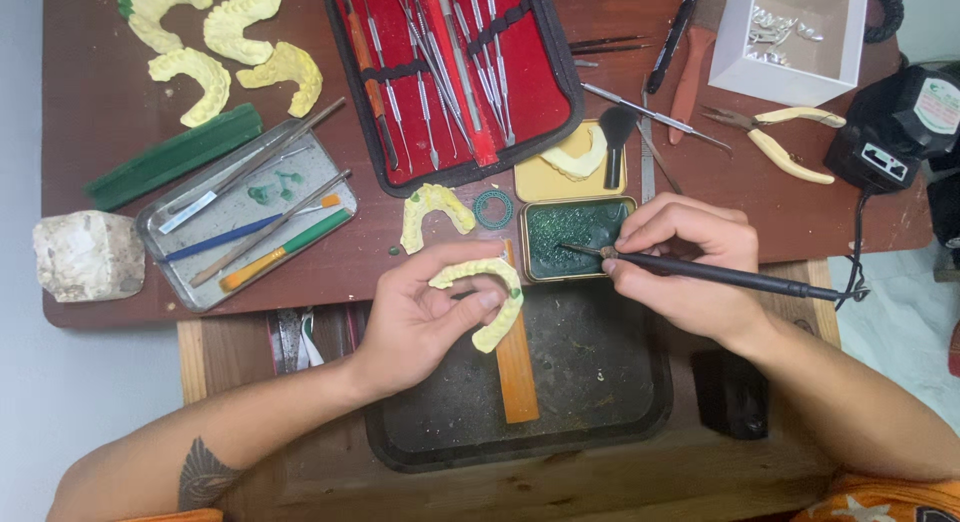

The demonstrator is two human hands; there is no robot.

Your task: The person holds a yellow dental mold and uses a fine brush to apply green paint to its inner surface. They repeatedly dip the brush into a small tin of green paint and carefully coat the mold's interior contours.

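Left hand (425, 317) reaches in from lower left, palm up, fingers curled shut around yellow dental cast (490, 287), held over dark tray (600, 422). Right hand (690, 267) comes from lower right, fingers pinched closed on black corded wax tool (740, 278) in pen grip, tip dipped in green wax tin (578, 238) on counter (100, 112). Orange strip (517, 372) lies under cast.

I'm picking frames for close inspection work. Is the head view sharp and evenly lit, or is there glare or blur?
Head view: light is soft and even, shadows faint; left hand and cast look sharp; right hand and its pen tool show no motion blur; mild glare on the steel tools; table edges bow slightly.
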